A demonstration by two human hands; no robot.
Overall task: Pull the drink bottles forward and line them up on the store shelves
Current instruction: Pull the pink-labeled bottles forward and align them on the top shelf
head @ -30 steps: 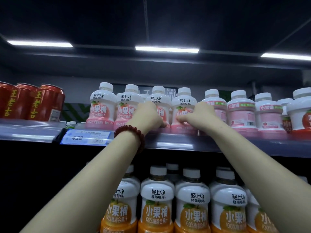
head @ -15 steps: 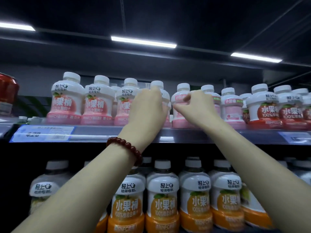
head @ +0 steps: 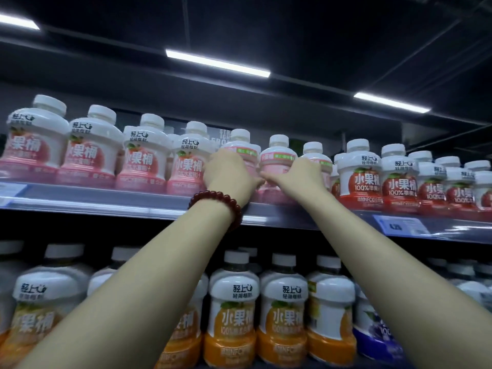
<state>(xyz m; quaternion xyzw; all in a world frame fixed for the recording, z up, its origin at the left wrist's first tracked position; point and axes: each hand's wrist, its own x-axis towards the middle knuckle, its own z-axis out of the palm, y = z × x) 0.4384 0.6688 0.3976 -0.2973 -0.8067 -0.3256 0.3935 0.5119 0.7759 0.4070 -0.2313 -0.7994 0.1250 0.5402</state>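
**Reaching up to the pink bottles on the top shelf**

Stretching up from below, both bare arms meet at the middle of the top shelf (head: 149,202). The left hand (head: 230,177), with a dark red bead bracelet (head: 217,202) on its wrist, is wrapped around the lower part of a pink bottle (head: 241,147) with a green-banded label. The right hand (head: 300,175) lies against the next pink bottle (head: 278,158), fingers curled around its right side and thumb stretched left across its front; how firm that hold is cannot be told. The two thumbs nearly touch in front of this bottle. A third pink bottle (head: 314,155) shows just behind the right hand.

All three stand upright near the shelf's front edge, between a row of peach bottles (head: 90,150) on the left and red apple bottles (head: 359,171) on the right. A price tag (head: 400,225) sits on the shelf rail under the apple row. Below, the lower shelf carries orange bottles (head: 234,315) in a front row, with a blue-labelled bottle (head: 372,331) at their right end.
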